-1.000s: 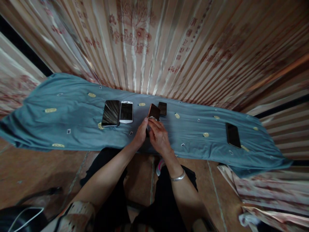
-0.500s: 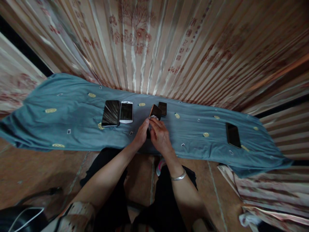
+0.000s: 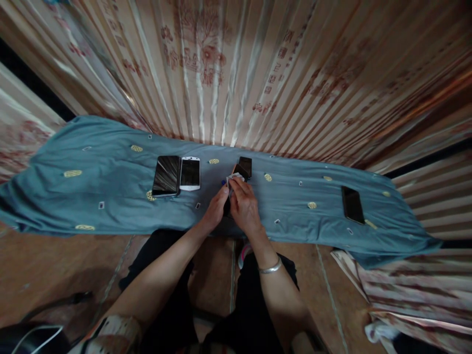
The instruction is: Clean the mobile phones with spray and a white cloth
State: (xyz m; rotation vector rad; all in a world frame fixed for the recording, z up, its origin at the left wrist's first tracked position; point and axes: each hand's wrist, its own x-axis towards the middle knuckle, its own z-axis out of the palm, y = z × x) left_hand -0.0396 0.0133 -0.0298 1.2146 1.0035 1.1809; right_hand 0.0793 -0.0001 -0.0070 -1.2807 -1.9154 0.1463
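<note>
My left hand (image 3: 217, 205) is closed around the side of a dark phone (image 3: 241, 170) with an orange-looking edge, held at a slant above the cloth-covered surface. A whitish wipe (image 3: 235, 176) is pinched under the fingers of my right hand (image 3: 244, 204) and pressed against this phone. My hands cover most of the phone; its far end shows past the wipe. Close to my left thumb is a small blue spot that I cannot make out. Just behind the held phone lies a small black phone (image 3: 246, 165), partly overlapped in view.
A large black phone (image 3: 165, 175) and a white-framed phone (image 3: 190, 173) lie side by side at left. Another black phone (image 3: 353, 204) lies far right. Blue pineapple-print fabric (image 3: 291, 216) covers the long surface; a pleated curtain (image 3: 236, 73) hangs behind.
The wipe shows more now, spread over more of the held phone's upper part, and less of its screen shows. My view has shifted slightly; the lying phones stay in place.
</note>
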